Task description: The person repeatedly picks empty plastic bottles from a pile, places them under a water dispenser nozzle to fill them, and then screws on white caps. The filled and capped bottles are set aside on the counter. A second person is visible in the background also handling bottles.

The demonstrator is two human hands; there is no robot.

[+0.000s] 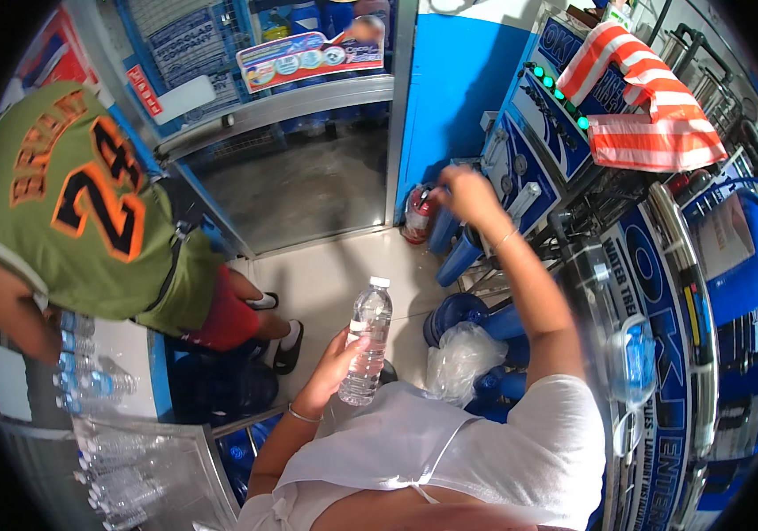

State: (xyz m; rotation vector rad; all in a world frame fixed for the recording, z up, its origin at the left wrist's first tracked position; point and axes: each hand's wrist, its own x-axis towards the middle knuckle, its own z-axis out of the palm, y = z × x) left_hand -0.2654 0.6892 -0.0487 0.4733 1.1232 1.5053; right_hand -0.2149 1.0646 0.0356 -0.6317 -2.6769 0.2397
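My left hand (350,355) is closed around a clear plastic bottle (371,345), held upright in front of my chest. The bottle has a white cap and a pale label. My right hand (464,192) is raised ahead on the right, above a red fire extinguisher (420,212) and blue filter housings (460,260); it is blurred, and whether its fingers hold anything cannot be told. A red-and-white striped plastic bag (657,126) hangs over the equipment at the upper right.
Another person (87,212) stands at the left beside a counter with several bottles (80,355). A glass door (299,179) is ahead. Clear plastic wrapping (464,362) and a blue water jug (453,317) are low on the right, near blue tanks (744,259).
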